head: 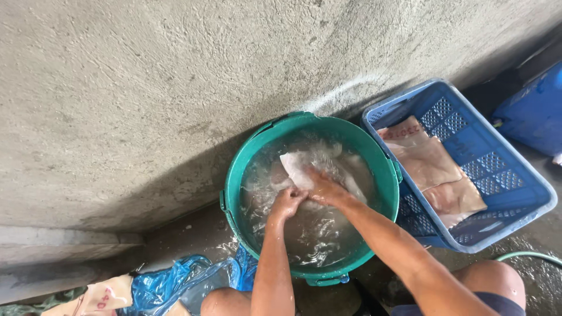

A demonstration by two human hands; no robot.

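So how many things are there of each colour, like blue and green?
Green: 2, the tub of water that both hands work in, and a hose on the floor.
Blue: 3, the crate, a container behind it, and a plastic bag.
Whitish: 1, the cloth in the tub, under the right hand and beside the left hand.
Total: 6

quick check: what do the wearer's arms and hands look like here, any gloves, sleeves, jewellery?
Both arms are bare to the frame edge: no sleeves show. The left hand and right hand wear no gloves, and no watch or bracelet shows on either wrist. Rings cannot be ruled out, since the fingers are partly under water. Both hands look wet. The only clothing in view is dark shorts at the bottom edge, by the bare knees.
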